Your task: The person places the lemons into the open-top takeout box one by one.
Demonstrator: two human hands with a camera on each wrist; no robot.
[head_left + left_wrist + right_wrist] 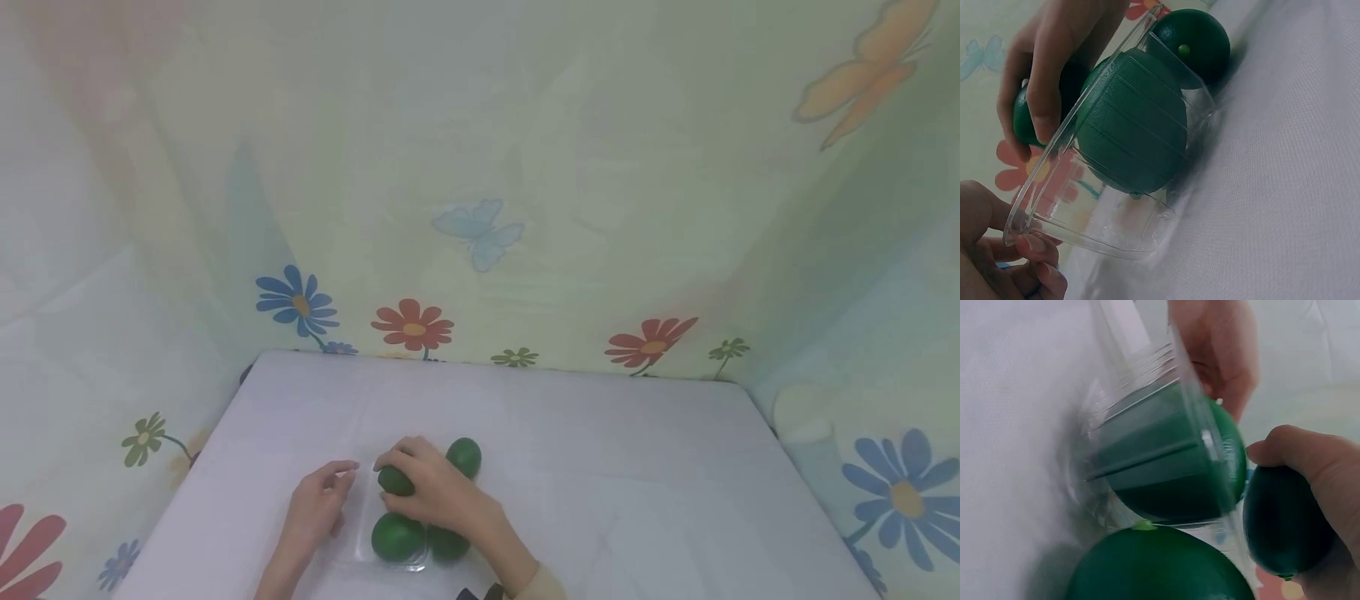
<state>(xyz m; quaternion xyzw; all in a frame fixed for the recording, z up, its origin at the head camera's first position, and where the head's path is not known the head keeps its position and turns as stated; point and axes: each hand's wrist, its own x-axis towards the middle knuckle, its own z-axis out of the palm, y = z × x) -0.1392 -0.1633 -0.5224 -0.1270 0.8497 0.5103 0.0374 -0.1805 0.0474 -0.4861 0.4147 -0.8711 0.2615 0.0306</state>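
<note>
A clear plastic container (1110, 245) stands on the white cloth with one large green lime (397, 537) inside it. My left hand (313, 504) pinches the container's rim at a near corner, as the left wrist view shows. With curled fingers and thumb, my right hand (438, 492) holds another dark green lime (396, 481) over the container. Two more limes lie outside it on the right: one lime (448, 543) right beside the wall, the other lime (463, 457) farther back, partly hidden by the right hand.
White cloth covers the table (637, 475), which stretches away to the right and back. A printed curtain (480, 167) with flowers and butterflies hangs behind and along both sides. A small dark object (480, 593) shows at the bottom edge near the right sleeve.
</note>
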